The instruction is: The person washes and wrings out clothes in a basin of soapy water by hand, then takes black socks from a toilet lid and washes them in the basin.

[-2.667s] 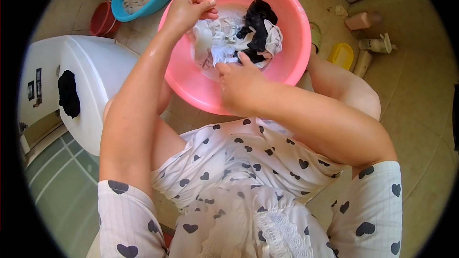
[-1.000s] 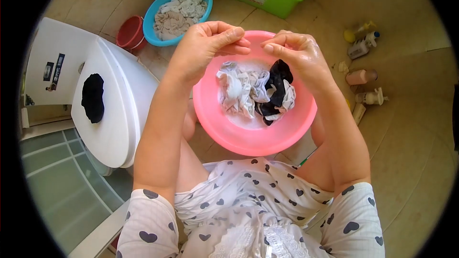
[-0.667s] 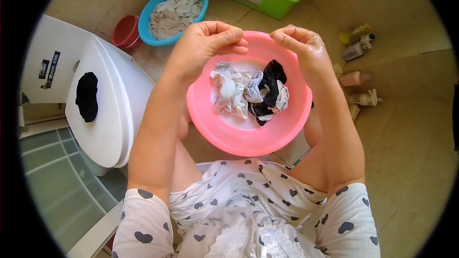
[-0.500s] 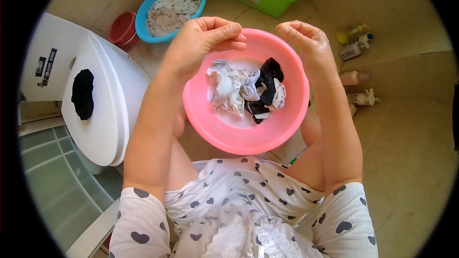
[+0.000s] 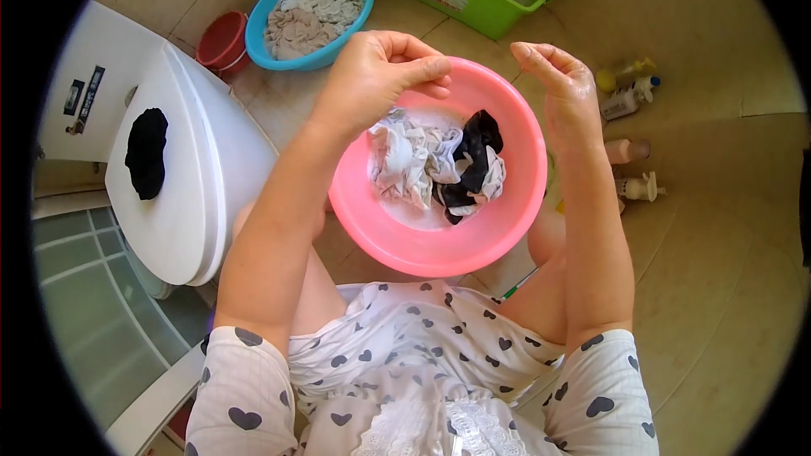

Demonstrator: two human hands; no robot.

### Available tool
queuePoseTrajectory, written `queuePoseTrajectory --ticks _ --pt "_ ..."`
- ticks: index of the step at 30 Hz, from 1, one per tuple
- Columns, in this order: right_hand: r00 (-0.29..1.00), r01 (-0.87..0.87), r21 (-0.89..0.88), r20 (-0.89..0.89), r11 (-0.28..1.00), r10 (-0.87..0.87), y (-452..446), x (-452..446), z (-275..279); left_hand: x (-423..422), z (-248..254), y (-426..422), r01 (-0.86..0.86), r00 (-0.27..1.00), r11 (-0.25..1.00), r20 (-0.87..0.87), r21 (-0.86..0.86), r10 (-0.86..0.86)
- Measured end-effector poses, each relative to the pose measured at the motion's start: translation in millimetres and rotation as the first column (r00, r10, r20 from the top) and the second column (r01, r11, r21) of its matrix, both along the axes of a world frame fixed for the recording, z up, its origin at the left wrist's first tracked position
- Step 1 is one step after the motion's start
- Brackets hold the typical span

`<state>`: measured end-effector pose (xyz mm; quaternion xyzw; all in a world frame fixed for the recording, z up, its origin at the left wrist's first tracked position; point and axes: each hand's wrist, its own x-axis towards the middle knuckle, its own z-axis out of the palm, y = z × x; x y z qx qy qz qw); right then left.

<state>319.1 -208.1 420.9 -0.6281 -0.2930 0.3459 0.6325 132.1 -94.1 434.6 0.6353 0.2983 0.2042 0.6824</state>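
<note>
A pink basin (image 5: 439, 260) stands between my knees, holding white cloths (image 5: 400, 160) and a black cloth (image 5: 473, 165) in a little water. Over the basin's far left rim, my left hand (image 5: 393, 72) is closed, with thumb pressed toward the curled fingers. My right hand (image 5: 559, 76) is raised just beyond the far right rim, thumb and fingers drawn together in a pinch. Both hands look wet and are apart from the cloths. Anything between the fingertips is hidden or too small to make out.
A black cloth (image 5: 146, 154) lies on the white toilet lid (image 5: 187, 228) at left. Farther back are a red bucket (image 5: 223, 42), a blue basin (image 5: 253, 46) of cloths and a green tub (image 5: 473, 10). Several bottles (image 5: 621, 104) line the right wall.
Both hands have shifted slightly right relative to the basin and remain apart with fingers pinched. The view has moved a little. The cloths lie as before.
</note>
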Motion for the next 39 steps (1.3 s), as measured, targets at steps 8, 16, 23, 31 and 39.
queuePoseTrajectory --ticks 8,16,23,31,39 --pt "0.977 -0.05 0.017 -0.206 0.999 0.052 1.6 5.0 -5.7 0.5 -0.5 0.4 -0.022 1.0 1.0 0.014 0.01 0.022" --pt "0.962 -0.11 0.032 -0.249 0.993 0.115 3.1 6.6 -7.3 -0.5 -3.6 3.7 -0.03 0.999 0.999 0.03 -0.027 0.03" --pt "0.94 -0.125 0.058 -0.314 0.99 0.137 5.1 8.3 -9.3 -1.7 -5.0 7.5 0.0 0.995 0.984 0.101 -0.176 0.018" --pt "0.93 -0.125 0.088 -0.335 0.988 0.148 3.2 7.2 -8.0 0.3 -4.2 8.6 -0.05 0.991 0.946 0.105 -0.32 0.088" --pt "0.929 -0.136 0.091 -0.334 0.987 0.159 1.7 7.9 -9.0 1.5 -2.4 8.9 -0.009 0.98 0.864 0.168 -0.503 0.108"
